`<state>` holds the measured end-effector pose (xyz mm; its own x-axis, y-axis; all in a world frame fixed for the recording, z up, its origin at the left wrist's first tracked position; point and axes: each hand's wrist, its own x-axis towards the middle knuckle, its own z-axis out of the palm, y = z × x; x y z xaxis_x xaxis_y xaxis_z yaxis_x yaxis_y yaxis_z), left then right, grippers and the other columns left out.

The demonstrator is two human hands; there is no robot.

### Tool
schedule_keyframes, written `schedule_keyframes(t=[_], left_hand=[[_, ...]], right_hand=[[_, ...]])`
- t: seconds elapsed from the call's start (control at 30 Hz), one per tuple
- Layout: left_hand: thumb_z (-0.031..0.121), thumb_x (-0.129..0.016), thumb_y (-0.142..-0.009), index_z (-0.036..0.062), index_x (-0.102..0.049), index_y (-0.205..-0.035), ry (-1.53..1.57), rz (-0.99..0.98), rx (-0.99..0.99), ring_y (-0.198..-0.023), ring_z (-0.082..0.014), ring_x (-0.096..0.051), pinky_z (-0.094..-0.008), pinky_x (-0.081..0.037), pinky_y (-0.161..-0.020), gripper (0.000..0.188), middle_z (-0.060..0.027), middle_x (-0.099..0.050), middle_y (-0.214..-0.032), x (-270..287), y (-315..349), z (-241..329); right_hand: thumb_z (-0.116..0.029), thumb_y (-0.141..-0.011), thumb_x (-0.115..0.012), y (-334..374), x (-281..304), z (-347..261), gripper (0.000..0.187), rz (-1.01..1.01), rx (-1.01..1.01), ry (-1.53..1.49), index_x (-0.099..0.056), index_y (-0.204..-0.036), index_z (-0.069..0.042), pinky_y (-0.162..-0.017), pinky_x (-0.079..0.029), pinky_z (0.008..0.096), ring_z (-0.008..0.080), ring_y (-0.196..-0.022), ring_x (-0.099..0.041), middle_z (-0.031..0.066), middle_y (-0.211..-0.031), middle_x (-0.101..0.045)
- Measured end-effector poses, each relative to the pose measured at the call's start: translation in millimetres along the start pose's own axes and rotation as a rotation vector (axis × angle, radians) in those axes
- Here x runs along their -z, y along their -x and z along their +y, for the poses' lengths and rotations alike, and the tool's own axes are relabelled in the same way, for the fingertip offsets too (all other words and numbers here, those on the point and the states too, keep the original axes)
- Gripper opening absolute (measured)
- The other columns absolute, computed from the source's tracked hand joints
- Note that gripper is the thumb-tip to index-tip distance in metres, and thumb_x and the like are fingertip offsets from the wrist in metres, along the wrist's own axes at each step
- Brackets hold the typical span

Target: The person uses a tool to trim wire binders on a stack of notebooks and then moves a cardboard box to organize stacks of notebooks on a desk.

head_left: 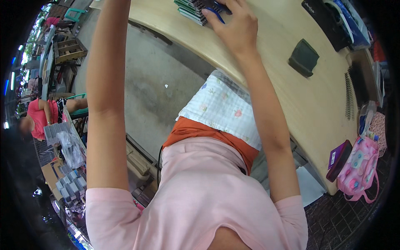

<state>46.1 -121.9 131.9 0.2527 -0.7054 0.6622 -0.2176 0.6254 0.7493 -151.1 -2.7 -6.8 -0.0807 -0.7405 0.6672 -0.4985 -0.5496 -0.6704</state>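
My right hand (239, 23) is at the top edge of the table, its fingers closed around blue-handled pliers (215, 16), whose jaws are hard to make out. Right beside it lies a stack of green-and-white notebooks (187, 11) with dark spiral coils along one edge, partly cut off by the top of the picture. Reaching up past the upper edge is my left forearm, so my left hand is out of sight.
On the pale tabletop (266, 54) sit a dark green block-like object (304, 57), a loose black spiral coil (349, 96) and a dark case (339, 160). A pink bag (359, 166) hangs at its right edge. A patterned cloth (221, 102) covers my lap. Another person (39, 116) sits at left.
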Motion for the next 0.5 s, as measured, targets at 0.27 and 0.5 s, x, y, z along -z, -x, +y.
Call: schedule_keyframes(t=[0.27, 0.5], left_hand=[[0.019, -0.054, -0.088, 0.0011, -0.074, -0.106, 0.007, -0.053, 0.024, -0.079, -0.0152, -0.061, -0.0247, -0.046, -0.067, 0.033, -0.0091, -0.071, -0.098, -4.9, 3.3, 2.3], [0.020, -0.053, -0.089, 0.0009, -0.074, -0.108, 0.013, -0.071, 0.042, -0.077, -0.0154, -0.062, -0.0253, -0.048, -0.064, 0.034, -0.0101, -0.071, -0.100, -5.7, 7.6, 8.3]], right_hand=[[-0.034, -0.079, -0.076, 5.7, -18.2, 23.2, 0.033, 0.002, 0.086, 0.031, -0.071, -0.096, -0.006, -0.069, -0.053, 0.0366, 0.0245, -0.081, -0.068, 0.0088, -0.094, -0.069], [-0.030, -0.077, -0.077, -9.1, -10.5, 30.2, 0.033, -0.391, -0.631, -0.597, -0.072, -0.094, -0.002, -0.067, -0.053, 0.0343, 0.0215, -0.074, -0.067, 0.0133, -0.085, -0.070]])
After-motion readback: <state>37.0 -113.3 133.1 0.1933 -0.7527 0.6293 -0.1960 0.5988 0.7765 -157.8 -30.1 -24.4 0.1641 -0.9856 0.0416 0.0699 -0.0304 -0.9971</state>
